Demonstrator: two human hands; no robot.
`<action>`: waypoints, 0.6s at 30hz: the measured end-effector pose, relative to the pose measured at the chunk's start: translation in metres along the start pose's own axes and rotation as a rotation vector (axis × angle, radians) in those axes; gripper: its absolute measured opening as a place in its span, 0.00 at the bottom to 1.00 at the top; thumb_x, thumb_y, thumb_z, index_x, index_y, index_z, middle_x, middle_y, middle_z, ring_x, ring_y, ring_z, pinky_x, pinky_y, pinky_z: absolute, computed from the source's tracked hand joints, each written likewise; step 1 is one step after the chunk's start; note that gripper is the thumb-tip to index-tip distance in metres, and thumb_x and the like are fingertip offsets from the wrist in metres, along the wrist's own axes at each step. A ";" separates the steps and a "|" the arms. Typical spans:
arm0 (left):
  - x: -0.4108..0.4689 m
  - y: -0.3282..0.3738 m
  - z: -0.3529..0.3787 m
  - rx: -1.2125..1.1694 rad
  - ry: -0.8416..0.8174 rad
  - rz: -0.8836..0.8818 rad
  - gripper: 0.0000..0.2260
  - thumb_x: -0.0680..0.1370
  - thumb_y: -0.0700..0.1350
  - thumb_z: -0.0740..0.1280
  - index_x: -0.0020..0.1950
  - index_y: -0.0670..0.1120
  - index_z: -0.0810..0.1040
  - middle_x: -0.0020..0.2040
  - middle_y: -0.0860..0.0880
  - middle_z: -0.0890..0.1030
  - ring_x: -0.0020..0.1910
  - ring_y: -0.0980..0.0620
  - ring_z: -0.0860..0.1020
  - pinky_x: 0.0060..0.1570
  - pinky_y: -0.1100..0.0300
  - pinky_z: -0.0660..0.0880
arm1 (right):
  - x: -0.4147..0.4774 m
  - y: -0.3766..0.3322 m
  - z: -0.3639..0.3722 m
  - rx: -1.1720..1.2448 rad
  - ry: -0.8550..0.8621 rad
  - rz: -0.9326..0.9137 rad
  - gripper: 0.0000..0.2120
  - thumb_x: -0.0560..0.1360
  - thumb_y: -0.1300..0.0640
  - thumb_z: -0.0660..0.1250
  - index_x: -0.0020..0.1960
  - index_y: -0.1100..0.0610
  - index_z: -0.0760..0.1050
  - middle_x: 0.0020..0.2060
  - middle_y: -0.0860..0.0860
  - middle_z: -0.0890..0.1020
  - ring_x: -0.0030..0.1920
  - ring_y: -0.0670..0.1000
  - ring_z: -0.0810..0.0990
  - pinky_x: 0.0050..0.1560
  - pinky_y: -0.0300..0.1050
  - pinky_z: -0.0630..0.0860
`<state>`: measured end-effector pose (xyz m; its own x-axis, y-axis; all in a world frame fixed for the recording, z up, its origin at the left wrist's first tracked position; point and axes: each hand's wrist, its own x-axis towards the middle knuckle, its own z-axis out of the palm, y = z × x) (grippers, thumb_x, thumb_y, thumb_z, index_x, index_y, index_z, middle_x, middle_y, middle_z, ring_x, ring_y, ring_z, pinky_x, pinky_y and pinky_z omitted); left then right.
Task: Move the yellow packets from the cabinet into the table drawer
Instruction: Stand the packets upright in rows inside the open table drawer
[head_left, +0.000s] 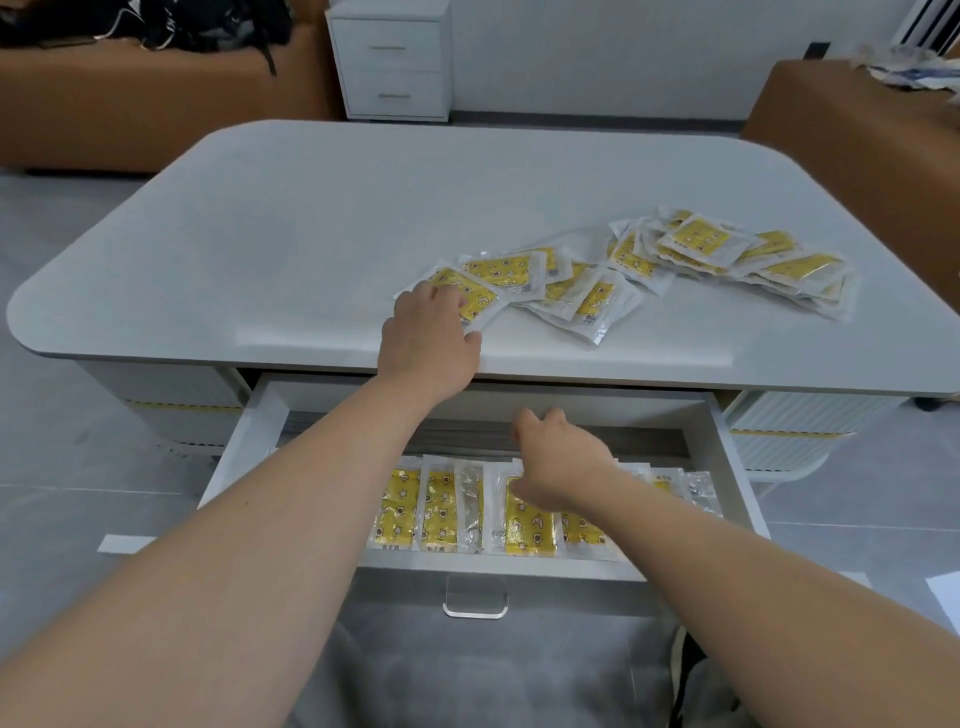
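Observation:
Several yellow packets in clear wrappers lie scattered on the white table (291, 223), in a pile (727, 254) toward the right and a looser group nearer the front. My left hand (428, 335) rests on the nearest packet (470, 293) at the table's front edge, fingers curled over it. The table drawer (727, 457) is pulled out below, holding a row of yellow packets (441, 506) side by side. My right hand (558, 460) hovers inside the drawer above the row, fingers loosely bent, thumb touching a packet (527, 522).
A white two-drawer cabinet (392, 57) stands against the far wall. Brown sofas flank it, the left sofa (130, 104) with a black bag on top, the right sofa (857, 130) with clutter. The drawer's clear handle (475, 605) points toward me.

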<state>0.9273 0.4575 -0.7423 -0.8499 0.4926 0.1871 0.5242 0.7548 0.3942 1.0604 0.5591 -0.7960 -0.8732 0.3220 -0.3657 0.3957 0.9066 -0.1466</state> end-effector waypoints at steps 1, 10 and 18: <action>0.001 0.000 0.001 0.042 -0.020 0.005 0.20 0.80 0.51 0.64 0.71 0.46 0.70 0.70 0.47 0.70 0.68 0.45 0.67 0.62 0.49 0.69 | -0.001 -0.002 -0.013 0.056 0.011 -0.024 0.18 0.74 0.56 0.69 0.62 0.52 0.69 0.56 0.53 0.74 0.46 0.54 0.79 0.47 0.53 0.82; 0.005 -0.004 0.014 0.245 -0.087 0.127 0.18 0.82 0.56 0.56 0.62 0.47 0.77 0.62 0.48 0.76 0.62 0.46 0.73 0.56 0.51 0.71 | 0.004 0.022 -0.085 0.343 0.444 0.085 0.16 0.78 0.54 0.64 0.65 0.52 0.74 0.61 0.51 0.75 0.55 0.54 0.77 0.47 0.48 0.74; -0.002 0.001 0.002 0.195 -0.098 0.143 0.17 0.83 0.53 0.57 0.52 0.46 0.82 0.48 0.49 0.69 0.47 0.47 0.73 0.48 0.52 0.72 | 0.032 0.040 -0.071 -0.194 0.353 -0.025 0.25 0.85 0.47 0.49 0.80 0.52 0.57 0.79 0.51 0.62 0.71 0.61 0.62 0.67 0.57 0.62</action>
<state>0.9298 0.4580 -0.7447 -0.7625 0.6324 0.1369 0.6468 0.7393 0.1872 1.0280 0.6248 -0.7487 -0.9394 0.3422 -0.0213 0.3413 0.9392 0.0370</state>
